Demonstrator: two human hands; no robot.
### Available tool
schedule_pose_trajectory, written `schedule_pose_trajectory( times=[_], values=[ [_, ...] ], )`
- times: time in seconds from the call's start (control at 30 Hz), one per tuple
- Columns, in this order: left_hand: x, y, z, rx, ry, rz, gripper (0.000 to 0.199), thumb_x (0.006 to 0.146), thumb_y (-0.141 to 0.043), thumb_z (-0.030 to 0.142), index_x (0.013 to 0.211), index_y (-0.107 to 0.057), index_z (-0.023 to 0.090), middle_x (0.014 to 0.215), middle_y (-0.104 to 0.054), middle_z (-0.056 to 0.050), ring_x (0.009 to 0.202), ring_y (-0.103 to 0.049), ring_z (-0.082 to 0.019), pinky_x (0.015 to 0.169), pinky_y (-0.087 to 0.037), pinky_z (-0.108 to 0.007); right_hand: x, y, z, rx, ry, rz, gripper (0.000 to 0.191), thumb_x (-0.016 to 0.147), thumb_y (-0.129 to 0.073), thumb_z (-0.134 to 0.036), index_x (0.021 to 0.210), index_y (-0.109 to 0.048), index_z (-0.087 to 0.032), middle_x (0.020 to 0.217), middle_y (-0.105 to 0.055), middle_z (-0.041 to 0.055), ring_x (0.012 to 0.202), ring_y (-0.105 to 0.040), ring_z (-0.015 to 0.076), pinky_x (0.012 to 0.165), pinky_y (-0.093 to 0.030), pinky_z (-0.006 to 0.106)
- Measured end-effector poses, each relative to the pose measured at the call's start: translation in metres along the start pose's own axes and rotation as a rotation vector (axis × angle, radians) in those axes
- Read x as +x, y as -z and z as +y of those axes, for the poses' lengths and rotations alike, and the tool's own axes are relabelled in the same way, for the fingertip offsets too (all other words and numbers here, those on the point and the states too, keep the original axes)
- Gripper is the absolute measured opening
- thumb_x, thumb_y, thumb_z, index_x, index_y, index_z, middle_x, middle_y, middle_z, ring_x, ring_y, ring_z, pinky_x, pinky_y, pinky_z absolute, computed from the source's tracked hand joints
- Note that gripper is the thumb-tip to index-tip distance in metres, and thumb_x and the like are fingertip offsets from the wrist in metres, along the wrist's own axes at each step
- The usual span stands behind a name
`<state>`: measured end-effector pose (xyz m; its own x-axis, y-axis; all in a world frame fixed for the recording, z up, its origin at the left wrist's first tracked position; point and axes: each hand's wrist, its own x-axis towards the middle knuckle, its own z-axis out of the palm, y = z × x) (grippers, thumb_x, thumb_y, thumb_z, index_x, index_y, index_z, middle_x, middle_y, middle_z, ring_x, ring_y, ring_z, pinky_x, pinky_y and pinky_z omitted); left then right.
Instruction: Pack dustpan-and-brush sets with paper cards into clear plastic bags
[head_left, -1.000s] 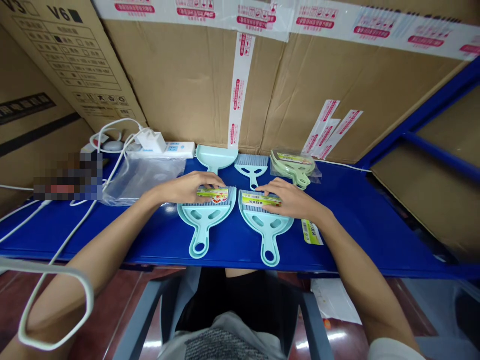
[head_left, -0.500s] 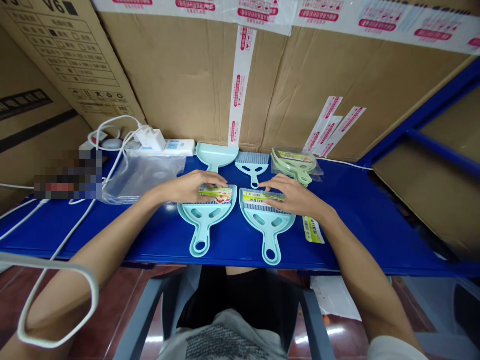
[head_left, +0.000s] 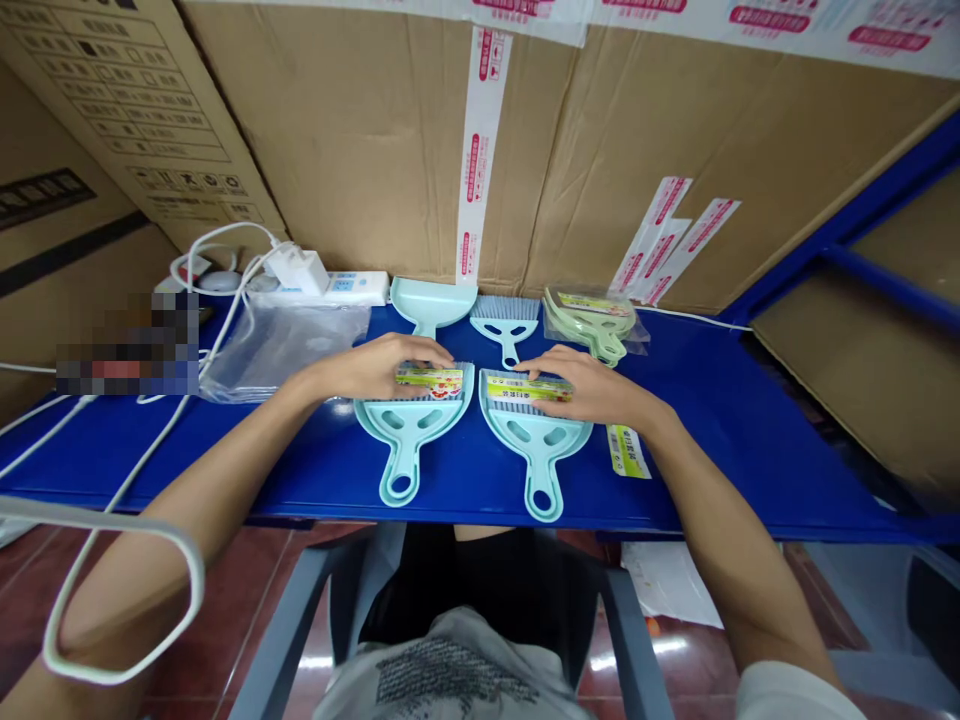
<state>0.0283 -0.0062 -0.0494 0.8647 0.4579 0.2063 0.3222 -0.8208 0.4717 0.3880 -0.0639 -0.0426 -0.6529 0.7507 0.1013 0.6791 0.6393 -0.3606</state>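
Two light-blue dustpan and brush sets lie side by side on the blue table, handles toward me. On the left dustpan and brush set (head_left: 405, 432), my left hand (head_left: 379, 367) curls its thumb and fingers about the left end of a printed card label (head_left: 448, 384) across the bristles. My right hand (head_left: 596, 387) bends over the right end of another card label (head_left: 504, 388) on the right dustpan and brush set (head_left: 541, 440). Both hands look closed on the sets. Beside my right wrist lies a loose card label (head_left: 628, 452).
Behind the sets are a separate dustpan (head_left: 433, 300), a brush (head_left: 508, 330) and a bagged green set (head_left: 592, 320). Clear plastic bags (head_left: 289, 350), a power strip (head_left: 360, 288) and white cables (head_left: 217, 350) occupy the left. Cardboard (head_left: 375, 140) walls the back.
The view has tilted slightly, so the table and its things sit a little higher in the picture. Both hands keep their places on the two sets.
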Motion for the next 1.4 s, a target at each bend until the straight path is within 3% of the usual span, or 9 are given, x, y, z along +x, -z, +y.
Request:
schedule_pose_trajectory(
  times=[0.3,0.53,0.6,0.67,0.8,0.9,1.0,1.17,1.4],
  values=[
    [0.002,0.003,0.007,0.008,-0.047,0.046,0.036,0.094,-0.072,0.031,0.129,-0.075,0.021,0.132,-0.077,-0.011,0.117,-0.075,-0.024,0.102,-0.060,-0.037,-0.001,0.004,0.000,-0.041,0.026,0.059,0.052,0.097,-0.068,-0.042,0.145,-0.066,-0.025,0.121,-0.074,0.0108,0.115,-0.065,0.0322,0.102,-0.053,0.050],
    [0.001,0.006,0.016,0.092,0.073,0.520,0.023,0.099,-0.064,0.032,0.101,-0.082,0.017,0.098,-0.082,-0.008,0.083,-0.076,-0.019,0.077,-0.061,-0.031,0.001,0.003,-0.002,-0.043,0.050,0.334,0.038,0.099,-0.063,-0.032,0.136,-0.070,-0.025,0.111,-0.076,0.0081,0.110,-0.069,0.0293,0.101,-0.054,0.050],
    [0.000,0.007,0.013,0.148,0.125,0.601,0.024,0.099,-0.063,0.032,0.098,-0.082,0.016,0.093,-0.082,-0.007,0.074,-0.073,-0.017,0.072,-0.059,-0.030,0.002,0.001,-0.002,-0.057,0.057,0.389,0.034,0.100,-0.061,-0.028,0.132,-0.071,-0.025,0.108,-0.077,0.0076,0.106,-0.070,0.0286,0.099,-0.055,0.049],
    [-0.001,0.008,0.008,0.179,0.140,0.547,0.025,0.098,-0.063,0.033,0.098,-0.082,0.017,0.092,-0.082,-0.007,0.070,-0.071,-0.016,0.069,-0.057,-0.029,0.002,0.001,-0.001,-0.069,0.054,0.429,0.030,0.100,-0.060,-0.026,0.127,-0.073,-0.024,0.105,-0.077,0.0076,0.103,-0.071,0.0284,0.096,-0.055,0.048],
    [-0.005,0.012,0.000,0.140,0.083,0.257,0.026,0.094,-0.071,0.039,0.104,-0.082,0.019,0.099,-0.083,-0.007,0.080,-0.076,-0.019,0.072,-0.059,-0.030,0.002,0.002,0.004,-0.073,0.021,0.527,0.024,0.099,-0.060,-0.023,0.117,-0.077,-0.023,0.095,-0.077,0.0065,0.095,-0.073,0.0271,0.091,-0.056,0.045],
    [-0.009,0.016,0.000,0.102,0.101,0.155,0.037,0.088,-0.078,0.045,0.115,-0.080,0.020,0.110,-0.083,-0.008,0.090,-0.079,-0.022,0.078,-0.062,-0.032,0.003,0.001,0.005,-0.074,0.011,0.535,0.023,0.099,-0.059,-0.023,0.113,-0.077,-0.023,0.092,-0.077,0.0062,0.091,-0.073,0.0267,0.087,-0.056,0.043],
    [-0.011,0.017,0.001,0.095,0.158,0.073,0.049,0.085,-0.080,0.044,0.127,-0.077,0.019,0.116,-0.082,-0.010,0.088,-0.078,-0.022,0.079,-0.063,-0.034,0.003,-0.001,0.003,-0.075,0.017,0.519,0.025,0.099,-0.059,-0.023,0.116,-0.077,-0.022,0.093,-0.078,0.0064,0.092,-0.073,0.0272,0.087,-0.056,0.044],
    [-0.008,0.012,-0.001,0.150,0.172,-0.014,0.053,0.086,-0.077,0.043,0.132,-0.074,0.016,0.117,-0.082,-0.013,0.091,-0.078,-0.025,0.080,-0.061,-0.035,0.004,-0.002,-0.001,-0.078,-0.008,0.496,0.026,0.099,-0.058,-0.024,0.117,-0.077,-0.023,0.093,-0.078,0.0060,0.093,-0.074,0.0270,0.089,-0.056,0.044],
    [-0.007,0.009,-0.002,0.167,0.154,-0.025,0.051,0.089,-0.074,0.041,0.133,-0.073,0.015,0.118,-0.081,-0.014,0.093,-0.078,-0.025,0.083,-0.060,-0.035,0.004,-0.003,0.001,-0.072,-0.017,0.494,0.028,0.098,-0.058,-0.025,0.118,-0.078,-0.023,0.093,-0.078,0.0068,0.092,-0.073,0.0276,0.088,-0.056,0.045]
  ],
)
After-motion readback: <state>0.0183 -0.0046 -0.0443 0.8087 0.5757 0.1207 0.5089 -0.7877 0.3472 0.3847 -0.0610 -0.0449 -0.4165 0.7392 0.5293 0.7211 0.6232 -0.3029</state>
